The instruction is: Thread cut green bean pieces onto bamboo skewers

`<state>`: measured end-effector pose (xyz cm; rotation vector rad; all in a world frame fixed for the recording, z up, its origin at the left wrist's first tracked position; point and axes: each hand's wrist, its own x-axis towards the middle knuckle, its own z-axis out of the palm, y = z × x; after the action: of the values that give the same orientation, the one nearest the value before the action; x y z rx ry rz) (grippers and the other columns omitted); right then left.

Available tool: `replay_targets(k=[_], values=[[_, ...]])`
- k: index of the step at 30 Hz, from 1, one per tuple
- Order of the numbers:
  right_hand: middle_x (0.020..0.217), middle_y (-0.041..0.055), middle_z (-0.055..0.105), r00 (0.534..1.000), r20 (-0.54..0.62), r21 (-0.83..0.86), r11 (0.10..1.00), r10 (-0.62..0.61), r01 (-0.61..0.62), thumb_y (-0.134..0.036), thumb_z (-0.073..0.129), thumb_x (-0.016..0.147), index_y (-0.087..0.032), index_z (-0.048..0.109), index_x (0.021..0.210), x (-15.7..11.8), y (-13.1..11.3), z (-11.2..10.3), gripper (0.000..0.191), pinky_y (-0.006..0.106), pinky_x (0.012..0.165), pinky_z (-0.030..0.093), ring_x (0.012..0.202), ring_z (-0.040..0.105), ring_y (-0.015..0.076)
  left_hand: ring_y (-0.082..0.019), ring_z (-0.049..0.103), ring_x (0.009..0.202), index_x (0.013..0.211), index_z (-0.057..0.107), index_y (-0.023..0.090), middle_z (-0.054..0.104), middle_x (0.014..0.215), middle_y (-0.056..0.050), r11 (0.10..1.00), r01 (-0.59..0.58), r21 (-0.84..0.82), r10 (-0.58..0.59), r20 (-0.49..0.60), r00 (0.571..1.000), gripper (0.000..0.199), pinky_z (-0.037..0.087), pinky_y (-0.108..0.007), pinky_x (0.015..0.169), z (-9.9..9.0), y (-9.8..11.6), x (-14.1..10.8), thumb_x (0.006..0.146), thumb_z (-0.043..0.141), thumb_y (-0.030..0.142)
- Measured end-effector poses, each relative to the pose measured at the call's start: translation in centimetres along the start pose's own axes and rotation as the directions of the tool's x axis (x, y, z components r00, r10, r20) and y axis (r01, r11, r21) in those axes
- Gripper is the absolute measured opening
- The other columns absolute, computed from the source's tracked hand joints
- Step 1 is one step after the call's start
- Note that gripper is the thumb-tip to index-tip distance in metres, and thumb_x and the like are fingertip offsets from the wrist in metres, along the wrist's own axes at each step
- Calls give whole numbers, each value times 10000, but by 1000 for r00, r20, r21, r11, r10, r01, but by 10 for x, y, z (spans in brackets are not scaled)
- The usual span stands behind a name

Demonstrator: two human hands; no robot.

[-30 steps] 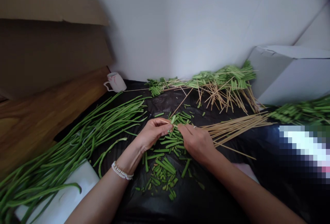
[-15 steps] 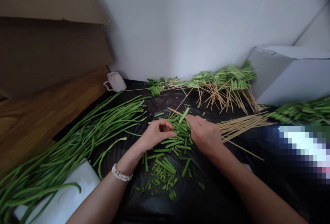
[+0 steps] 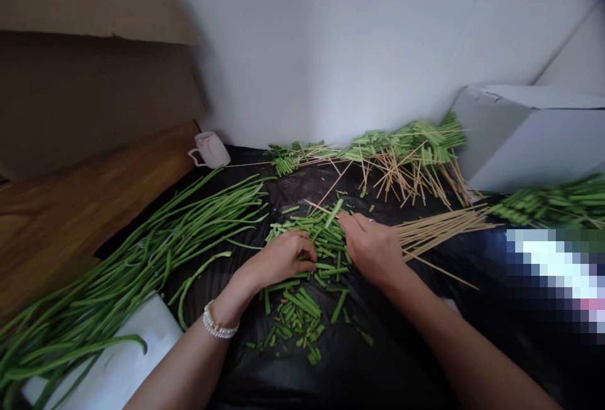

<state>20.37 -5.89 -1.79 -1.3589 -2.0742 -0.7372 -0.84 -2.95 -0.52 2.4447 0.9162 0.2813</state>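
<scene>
Pinched in my right hand [image 3: 373, 243] is a thin bamboo skewer [image 3: 314, 206], its tip pointing left, with one cut green bean piece [image 3: 334, 213] threaded across it. My left hand [image 3: 281, 257] is over the left side of a heap of cut bean pieces [image 3: 326, 237]. Its fingers are curled, and thumb and forefinger close at the end of a bean piece [image 3: 326, 266] in the heap. Shorter bean scraps [image 3: 295, 322] lie nearer to me. Whole long beans [image 3: 189, 233] are spread out to the left of my left hand.
Black plastic sheeting [image 3: 265, 378] covers the work surface. Filled bean skewers [image 3: 416, 139] are stacked along the wall, more [image 3: 558, 202] at right. Bare skewers [image 3: 439, 227] lie beside my right hand. A mug [image 3: 212, 150], a white box [image 3: 534, 133] and a cardboard box [image 3: 94, 82] stand around.
My left hand has moved down and slightly left over the heap, and its fingertips have come down to a bean piece. My right hand holds the skewer almost unmoved.
</scene>
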Motion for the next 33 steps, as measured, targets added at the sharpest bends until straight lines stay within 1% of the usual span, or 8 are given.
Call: replay_targets(k=[4,7,10,13,15,18,23,33], values=[[678,-10,569,1000,-11,16,1000,1,-1,-152,445,893,-169,649,1018,1,1,-2,241,267,560,269,581,465,116,-164,573,763,785,689,193,641,802,-24,993,14,-120,-24,-86,996,105,403,-274,720,1,-1,1,787,661,294],[672,-15,568,999,-40,35,999,12,-11,-150,449,894,-177,651,1015,1,1,-4,237,263,573,282,588,474,119,-147,574,696,819,681,179,655,763,-21,929,72,-363,-156,-208,966,120,419,-265,676,1,-6,4,781,671,293],[681,-15,578,998,-61,46,999,13,-10,-155,454,895,-173,650,1037,2,1,-6,242,263,573,287,583,473,117,-147,602,725,972,681,167,690,816,-41,726,58,-685,-353,-300,886,249,451,-266,700,0,-11,7,760,703,296],[683,-13,581,998,-59,46,999,0,3,-151,454,891,-165,650,1052,1,0,-6,254,266,561,284,576,468,114,-128,620,742,1016,689,152,709,852,-56,414,-20,-910,-507,-249,826,317,472,-246,722,-3,-13,9,732,741,283],[675,-13,578,999,-52,44,999,-8,10,-146,450,889,-167,655,1045,1,-1,-6,259,267,553,279,569,461,110,-107,620,729,984,703,140,711,860,-60,239,-76,-968,-544,-198,816,295,478,-219,709,-5,-14,9,715,760,249],[676,-11,579,999,-41,55,998,-20,22,-145,449,887,-169,659,1043,0,-2,-5,263,267,545,275,567,456,107,-88,617,717,983,709,132,708,874,-66,103,-125,-987,-544,-161,823,284,484,-192,681,-7,-15,8,712,764,195],[705,-7,593,999,10,71,997,-35,34,-138,452,883,-173,653,1070,-1,-3,-4,277,267,549,281,580,469,105,-84,615,728,1001,709,129,698,884,-66,52,-143,-988,-517,-149,843,263,486,-181,655,-9,-14,7,742,739,168],[699,-7,594,998,49,67,997,-28,25,-142,460,887,-181,664,1057,-1,-4,-5,268,265,549,274,588,473,107,-81,616,717,933,717,139,714,895,-56,94,-132,-987,-534,-162,830,246,468,-174,639,-11,-9,6,693,772,144]])
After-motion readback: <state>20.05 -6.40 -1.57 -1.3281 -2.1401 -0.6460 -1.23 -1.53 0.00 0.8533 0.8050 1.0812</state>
